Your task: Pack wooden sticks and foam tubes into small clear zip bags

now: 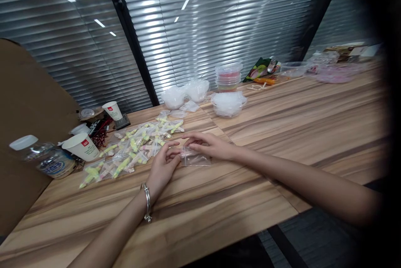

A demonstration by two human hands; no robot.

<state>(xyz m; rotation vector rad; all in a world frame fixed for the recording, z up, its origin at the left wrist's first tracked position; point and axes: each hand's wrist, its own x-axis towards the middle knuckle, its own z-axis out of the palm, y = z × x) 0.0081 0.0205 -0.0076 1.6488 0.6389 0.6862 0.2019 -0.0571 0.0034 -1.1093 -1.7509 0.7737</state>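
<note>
A small clear plastic bag (198,159) lies on the wooden table between my hands, with something small and pale near its top edge. My left hand (163,164), a silver bangle at its wrist, has its fingers curled at the bag's left side. From the right, my right hand (210,145) reaches over with bent fingers closed on the bag's upper edge. The fingertips partly cover that edge. Just beyond my left hand spreads a pile of small clear bags (133,145) with yellow-green and pale pink pieces inside.
Paper cups (82,147) and a plastic jar (52,161) stand at the left beside a cardboard box (28,113). Farther back are white bundles in plastic (173,97), stacked clear containers (228,77) and a green packet (261,69). Window blinds (200,21) rise behind the table.
</note>
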